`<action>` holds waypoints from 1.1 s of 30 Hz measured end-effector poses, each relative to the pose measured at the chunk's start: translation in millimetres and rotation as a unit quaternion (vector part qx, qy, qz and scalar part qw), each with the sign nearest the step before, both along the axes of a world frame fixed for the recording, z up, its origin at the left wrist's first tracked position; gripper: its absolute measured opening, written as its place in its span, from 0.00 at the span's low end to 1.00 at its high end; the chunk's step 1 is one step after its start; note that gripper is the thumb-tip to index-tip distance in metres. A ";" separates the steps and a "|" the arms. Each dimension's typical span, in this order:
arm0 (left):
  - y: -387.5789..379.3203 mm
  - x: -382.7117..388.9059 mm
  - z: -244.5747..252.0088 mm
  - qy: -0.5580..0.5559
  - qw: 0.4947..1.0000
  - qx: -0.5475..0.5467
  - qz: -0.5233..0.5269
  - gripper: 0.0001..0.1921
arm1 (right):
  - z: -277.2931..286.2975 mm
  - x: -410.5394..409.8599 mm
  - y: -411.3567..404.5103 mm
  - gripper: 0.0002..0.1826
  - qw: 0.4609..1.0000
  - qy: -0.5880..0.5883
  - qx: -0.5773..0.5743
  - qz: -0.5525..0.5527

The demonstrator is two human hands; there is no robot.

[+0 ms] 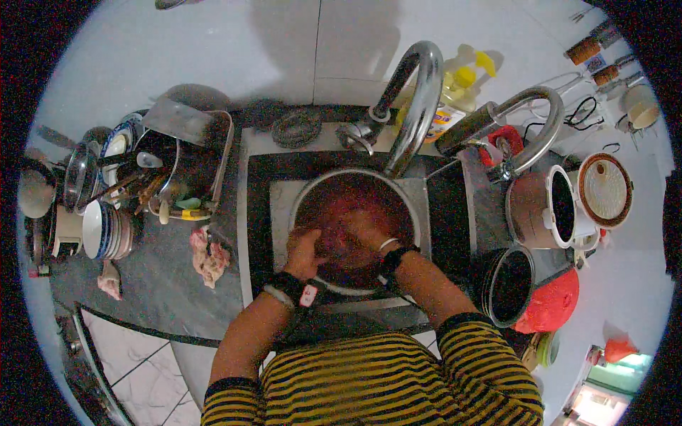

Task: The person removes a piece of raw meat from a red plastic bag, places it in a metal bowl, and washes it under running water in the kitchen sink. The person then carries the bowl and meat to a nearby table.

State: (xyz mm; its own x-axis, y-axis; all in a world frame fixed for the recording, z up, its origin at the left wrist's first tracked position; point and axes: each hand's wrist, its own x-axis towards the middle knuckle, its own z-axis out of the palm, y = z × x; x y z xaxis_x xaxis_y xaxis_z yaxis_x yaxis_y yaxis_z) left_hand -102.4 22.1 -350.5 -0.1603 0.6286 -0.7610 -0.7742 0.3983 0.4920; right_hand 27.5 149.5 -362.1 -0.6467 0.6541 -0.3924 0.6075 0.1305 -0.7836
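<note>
A large round metal basin point(412, 213) stands in the sink point(281, 199), holding dark reddish liquid with pinkish, blurred contents. My left hand point(305, 254) is inside the basin's left side, its thumb raised and its other fingers partly hidden. Further right, my right hand point(367, 230) reaches into the middle of the basin, its fingertips lost in the blur. Whether either hand grips anything cannot be seen. Bands circle both wrists. The curved metal faucet point(426, 101) rises behind the basin. Pieces of raw meat point(209, 257) lie on the counter to the left, with a smaller piece point(110, 279) further left.
Stacked bowls point(98, 229) and a metal utensil rack point(224, 154) stand on the left. Behind are a yellow-capped soap bottle point(453, 101) and a second curved tap point(554, 114). On the right are a lidded container point(533, 207), a dark round bin point(511, 287) and a red bag point(557, 303).
</note>
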 end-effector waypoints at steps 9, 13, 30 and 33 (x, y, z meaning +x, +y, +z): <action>0.8 16.0 -89.0 0.220 0.974 0.008 0.058 0.24 | -68.4 27.5 10.9 0.19 0.989 -0.082 0.114 -0.046; 13.5 16.5 -44.6 0.156 0.987 -0.041 0.021 0.24 | -84.3 23.4 -10.5 0.20 0.993 0.105 -0.030 -0.041; 7.2 -5.1 20.0 0.060 0.987 0.124 0.083 0.12 | 47.3 4.3 -35.9 0.23 0.750 0.207 -0.592 -0.211; 20.3 -10.5 47.6 0.090 0.993 -0.004 0.071 0.14 | -4.8 20.0 -37.0 0.20 0.941 0.266 -0.211 -0.017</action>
